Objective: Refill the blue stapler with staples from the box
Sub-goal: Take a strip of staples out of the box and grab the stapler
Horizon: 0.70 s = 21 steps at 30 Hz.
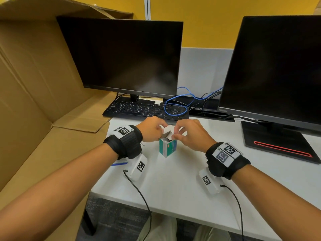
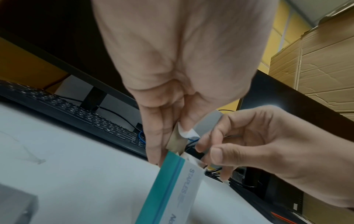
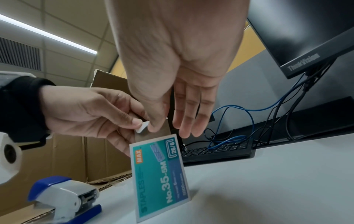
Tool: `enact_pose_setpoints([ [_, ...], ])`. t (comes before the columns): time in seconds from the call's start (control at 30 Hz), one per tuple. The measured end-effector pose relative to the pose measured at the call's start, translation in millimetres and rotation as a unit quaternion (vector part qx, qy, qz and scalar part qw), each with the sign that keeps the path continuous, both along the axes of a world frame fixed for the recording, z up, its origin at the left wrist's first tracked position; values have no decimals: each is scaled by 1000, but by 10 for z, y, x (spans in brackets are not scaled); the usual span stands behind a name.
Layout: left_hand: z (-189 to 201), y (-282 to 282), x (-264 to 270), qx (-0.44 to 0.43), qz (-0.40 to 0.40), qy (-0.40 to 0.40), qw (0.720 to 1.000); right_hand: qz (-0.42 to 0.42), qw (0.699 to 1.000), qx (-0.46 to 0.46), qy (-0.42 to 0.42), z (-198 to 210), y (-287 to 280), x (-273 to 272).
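A teal and white staple box (image 1: 167, 148) stands upright on the white desk (image 1: 173, 181), its top flaps folded up. My left hand (image 1: 160, 130) pinches a white flap (image 2: 186, 133) at the box's top from the left. My right hand (image 1: 175, 135) pinches the opposite flap between thumb and forefinger. The box label (image 3: 161, 174) reads "STAPLES No.35-5M". The blue and white stapler (image 3: 63, 200) lies on the desk to the left of the box; in the head view my left wrist hides all but a blue sliver (image 1: 119, 164) of it.
A black keyboard (image 1: 144, 109) and a loop of blue cable (image 1: 175, 105) lie just behind the box. Two dark monitors (image 1: 128, 56) (image 1: 278, 66) stand at the back. A large open cardboard box (image 1: 34, 84) fills the left side. The desk's front edge (image 1: 173, 216) is near me.
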<state>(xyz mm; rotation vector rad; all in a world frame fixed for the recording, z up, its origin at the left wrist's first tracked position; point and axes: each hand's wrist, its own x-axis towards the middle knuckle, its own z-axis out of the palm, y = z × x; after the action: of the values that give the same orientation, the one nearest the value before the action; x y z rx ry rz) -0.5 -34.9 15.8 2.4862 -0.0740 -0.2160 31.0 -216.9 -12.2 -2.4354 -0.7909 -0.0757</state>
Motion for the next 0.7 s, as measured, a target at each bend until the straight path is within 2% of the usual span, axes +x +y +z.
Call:
enact_pose_setpoints([
  [0.17, -29, 2, -37, -41, 14, 5, 999, 46, 997, -60, -19, 15, 80, -36],
  [0.5, -35, 0, -80, -36, 16, -7, 999, 37, 997, -57, -21, 28, 202, -102],
  [0.6, -29, 5, -88, -26, 16, -13, 999, 36, 999, 24, 0, 1, 148, -78],
  [0.7, -24, 3, -98, -12, 17, -25, 999, 25, 979, 186, 75, -8, 82, -26],
])
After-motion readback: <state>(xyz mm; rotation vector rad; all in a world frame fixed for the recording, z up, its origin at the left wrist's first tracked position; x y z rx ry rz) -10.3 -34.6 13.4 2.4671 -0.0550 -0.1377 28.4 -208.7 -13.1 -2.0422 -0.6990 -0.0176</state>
